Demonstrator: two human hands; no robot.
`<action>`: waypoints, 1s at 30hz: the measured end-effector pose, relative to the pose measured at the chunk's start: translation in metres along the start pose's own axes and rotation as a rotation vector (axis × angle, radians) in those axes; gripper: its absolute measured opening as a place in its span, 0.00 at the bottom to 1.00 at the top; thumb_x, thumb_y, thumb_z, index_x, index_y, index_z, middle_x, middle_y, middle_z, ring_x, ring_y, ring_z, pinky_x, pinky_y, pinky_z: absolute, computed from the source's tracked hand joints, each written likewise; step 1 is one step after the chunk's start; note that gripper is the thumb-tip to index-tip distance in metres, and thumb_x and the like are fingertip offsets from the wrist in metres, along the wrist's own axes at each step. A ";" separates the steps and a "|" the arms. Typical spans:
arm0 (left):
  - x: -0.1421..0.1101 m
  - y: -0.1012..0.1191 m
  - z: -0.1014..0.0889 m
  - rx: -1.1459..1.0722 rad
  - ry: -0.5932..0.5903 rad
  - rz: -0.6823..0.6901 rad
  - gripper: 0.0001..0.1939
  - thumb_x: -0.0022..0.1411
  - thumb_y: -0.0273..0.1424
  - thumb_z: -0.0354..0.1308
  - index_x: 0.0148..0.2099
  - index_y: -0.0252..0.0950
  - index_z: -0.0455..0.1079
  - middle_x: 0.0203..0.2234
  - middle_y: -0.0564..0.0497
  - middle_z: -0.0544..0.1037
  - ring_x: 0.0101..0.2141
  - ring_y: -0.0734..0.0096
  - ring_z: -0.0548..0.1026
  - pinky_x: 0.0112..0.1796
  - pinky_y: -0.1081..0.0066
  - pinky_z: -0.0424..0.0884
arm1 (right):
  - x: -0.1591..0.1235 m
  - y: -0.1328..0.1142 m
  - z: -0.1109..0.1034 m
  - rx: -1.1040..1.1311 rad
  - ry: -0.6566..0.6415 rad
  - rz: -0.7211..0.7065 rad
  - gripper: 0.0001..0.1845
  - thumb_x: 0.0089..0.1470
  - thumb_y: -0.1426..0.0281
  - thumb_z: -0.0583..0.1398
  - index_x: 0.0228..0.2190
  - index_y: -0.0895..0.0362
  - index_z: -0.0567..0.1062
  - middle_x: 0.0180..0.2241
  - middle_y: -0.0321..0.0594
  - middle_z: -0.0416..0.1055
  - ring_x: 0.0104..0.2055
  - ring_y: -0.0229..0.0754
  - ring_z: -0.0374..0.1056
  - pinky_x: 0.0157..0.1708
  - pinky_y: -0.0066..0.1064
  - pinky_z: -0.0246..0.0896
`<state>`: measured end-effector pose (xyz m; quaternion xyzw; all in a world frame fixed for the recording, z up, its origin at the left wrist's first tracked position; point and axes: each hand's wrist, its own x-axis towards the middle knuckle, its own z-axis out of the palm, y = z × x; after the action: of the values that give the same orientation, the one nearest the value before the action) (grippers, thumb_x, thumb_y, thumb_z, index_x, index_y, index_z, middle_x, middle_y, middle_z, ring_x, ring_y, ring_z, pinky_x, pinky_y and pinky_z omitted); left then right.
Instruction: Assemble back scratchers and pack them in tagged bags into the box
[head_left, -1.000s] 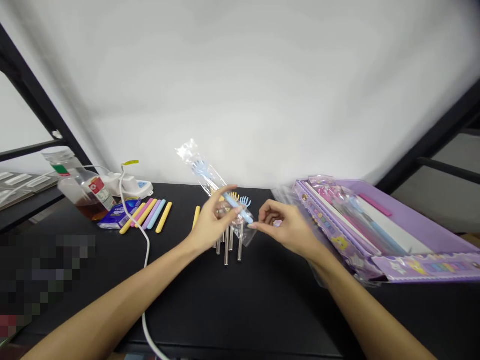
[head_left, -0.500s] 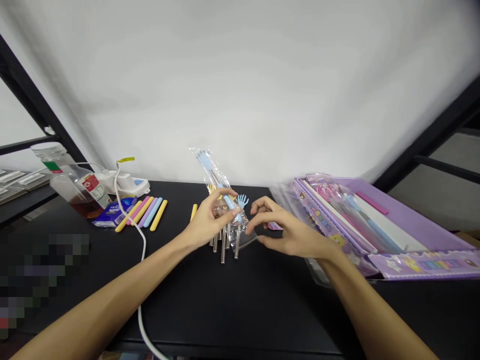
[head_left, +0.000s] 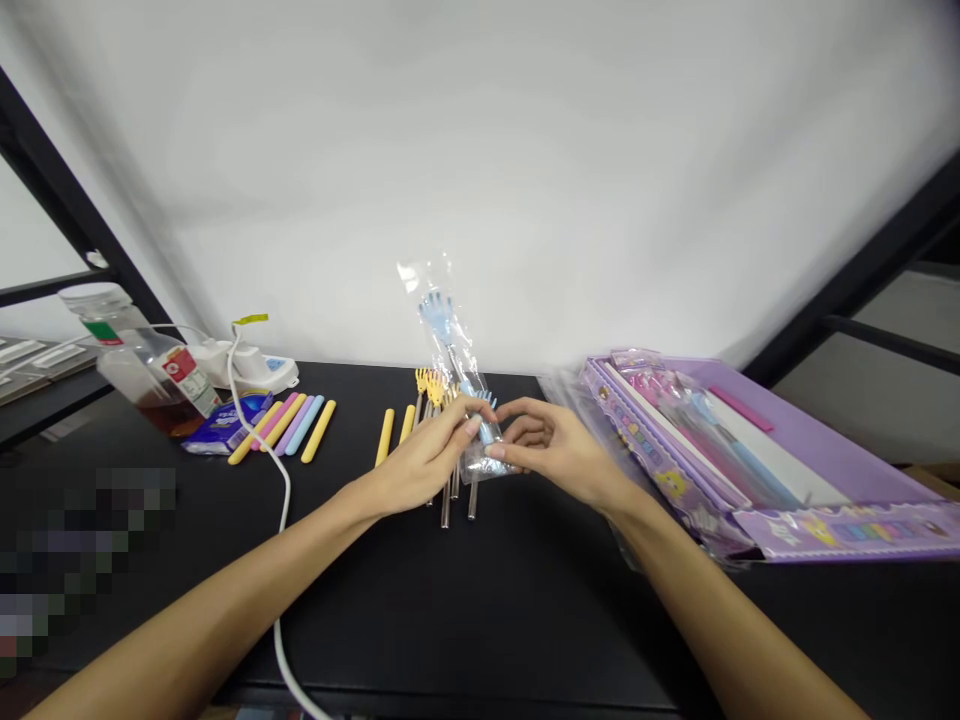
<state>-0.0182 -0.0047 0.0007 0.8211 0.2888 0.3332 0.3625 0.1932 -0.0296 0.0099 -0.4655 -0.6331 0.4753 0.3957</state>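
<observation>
A light-blue back scratcher with a hand-shaped head stands tilted inside a clear plastic bag. My left hand pinches the bag and the scratcher's lower end from the left. From the right, the thumb and fingers of my right hand close on the same lower part of the bag. Behind and below lie several metal rods with yellow hand-shaped heads, partly covered by my left hand. Blue fingers of another head show just behind the bag. Two yellow handles lie left of the rods.
Several pastel handles lie by a purple-blue packet. A bottle with dark liquid and a white power strip stand at the left. A white cable crosses the table. At the right sits a purple box holding bagged scratchers.
My right hand has moved left onto the bag's lower end, where it now grips. The bagged scratcher has shifted right and turned more upright. My left hand has turned, uncovering yellow handles.
</observation>
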 end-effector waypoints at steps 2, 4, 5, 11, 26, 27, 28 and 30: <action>-0.001 0.005 -0.003 0.036 -0.038 0.000 0.20 0.77 0.44 0.38 0.61 0.44 0.61 0.36 0.52 0.70 0.35 0.69 0.69 0.39 0.65 0.65 | -0.002 -0.004 0.000 -0.012 -0.049 0.061 0.21 0.44 0.63 0.73 0.39 0.57 0.75 0.24 0.32 0.72 0.25 0.36 0.66 0.28 0.30 0.62; -0.002 0.008 -0.006 0.071 -0.069 -0.016 0.22 0.76 0.46 0.38 0.64 0.45 0.58 0.34 0.53 0.69 0.31 0.69 0.68 0.38 0.64 0.66 | -0.004 -0.007 0.000 -0.035 -0.082 0.101 0.18 0.44 0.63 0.73 0.35 0.58 0.76 0.23 0.32 0.71 0.24 0.34 0.64 0.27 0.29 0.60; -0.002 0.008 -0.006 0.088 -0.079 -0.030 0.23 0.76 0.47 0.39 0.66 0.45 0.56 0.32 0.53 0.69 0.30 0.68 0.68 0.37 0.64 0.66 | -0.004 -0.008 -0.001 -0.047 -0.089 0.110 0.17 0.45 0.63 0.73 0.33 0.58 0.77 0.23 0.33 0.71 0.24 0.34 0.64 0.27 0.29 0.59; -0.002 0.002 -0.004 0.089 -0.036 0.028 0.26 0.72 0.45 0.50 0.68 0.46 0.55 0.45 0.46 0.73 0.38 0.62 0.74 0.42 0.59 0.72 | -0.004 -0.008 -0.002 -0.077 -0.128 0.096 0.15 0.47 0.62 0.71 0.28 0.58 0.76 0.23 0.32 0.69 0.26 0.34 0.62 0.30 0.30 0.59; 0.017 -0.023 -0.009 -0.376 0.438 -0.042 0.18 0.67 0.39 0.60 0.57 0.41 0.67 0.36 0.51 0.72 0.32 0.74 0.74 0.39 0.66 0.78 | -0.009 -0.012 -0.015 -0.347 -0.542 0.182 0.13 0.53 0.63 0.67 0.26 0.57 0.72 0.22 0.31 0.65 0.26 0.34 0.60 0.27 0.28 0.53; 0.017 -0.024 -0.008 -0.362 0.457 -0.043 0.18 0.67 0.38 0.60 0.56 0.42 0.67 0.37 0.51 0.73 0.31 0.75 0.74 0.38 0.68 0.78 | -0.009 -0.012 -0.016 -0.363 -0.562 0.186 0.14 0.53 0.62 0.67 0.25 0.57 0.72 0.22 0.31 0.65 0.26 0.34 0.60 0.27 0.28 0.53; 0.017 -0.025 -0.008 -0.350 0.474 -0.049 0.17 0.65 0.36 0.62 0.55 0.42 0.67 0.39 0.51 0.73 0.31 0.76 0.74 0.38 0.69 0.77 | -0.009 -0.011 -0.016 -0.376 -0.579 0.190 0.15 0.53 0.61 0.67 0.25 0.57 0.72 0.22 0.32 0.65 0.26 0.34 0.60 0.27 0.28 0.54; 0.016 -0.027 -0.006 -0.344 0.506 -0.069 0.19 0.62 0.33 0.65 0.52 0.41 0.65 0.44 0.51 0.72 0.29 0.81 0.74 0.35 0.73 0.75 | -0.009 -0.011 -0.017 -0.391 -0.615 0.207 0.17 0.51 0.58 0.69 0.24 0.58 0.72 0.22 0.32 0.66 0.26 0.34 0.61 0.27 0.28 0.55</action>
<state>-0.0194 0.0254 -0.0119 0.6282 0.3370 0.5587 0.4238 0.2092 -0.0358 0.0242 -0.4293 -0.7508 0.5003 0.0406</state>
